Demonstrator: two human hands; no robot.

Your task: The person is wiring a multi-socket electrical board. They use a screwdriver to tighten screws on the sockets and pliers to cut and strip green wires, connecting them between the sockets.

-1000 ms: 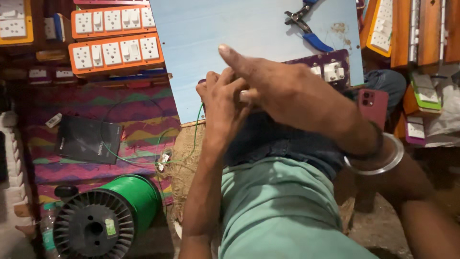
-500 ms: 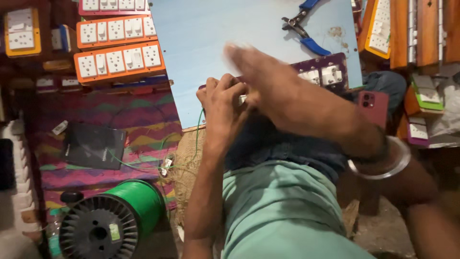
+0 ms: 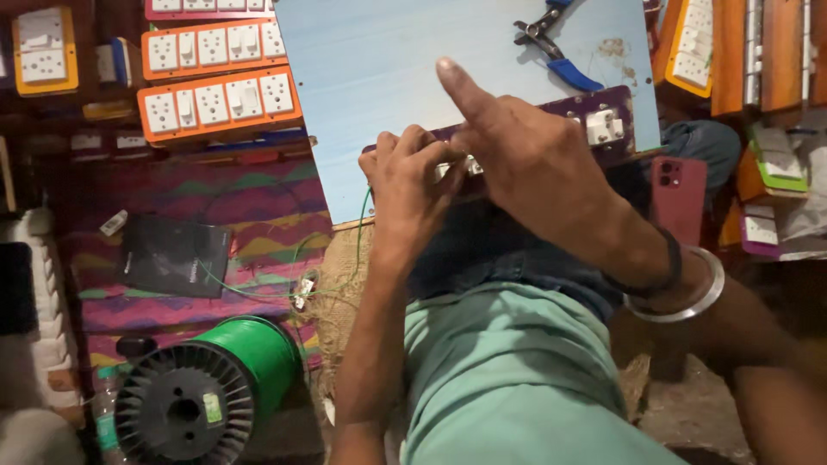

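The left hand (image 3: 413, 176) pinches the near edge of a purple switch board (image 3: 603, 129), fingers curled tight on it, while the right hand (image 3: 525, 164) presses on the same board just beside it, index finger raised straight. The board lies under both hands at the near edge of a pale blue tabletop (image 3: 405, 77). Blue-handled pliers (image 3: 551, 43) rest beyond. A green wire spool (image 3: 207, 387) sits well apart, lower left, its thin wire (image 3: 258, 293) running toward the left hand.

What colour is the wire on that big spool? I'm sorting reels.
Green, on the black-flanged spool, head view.
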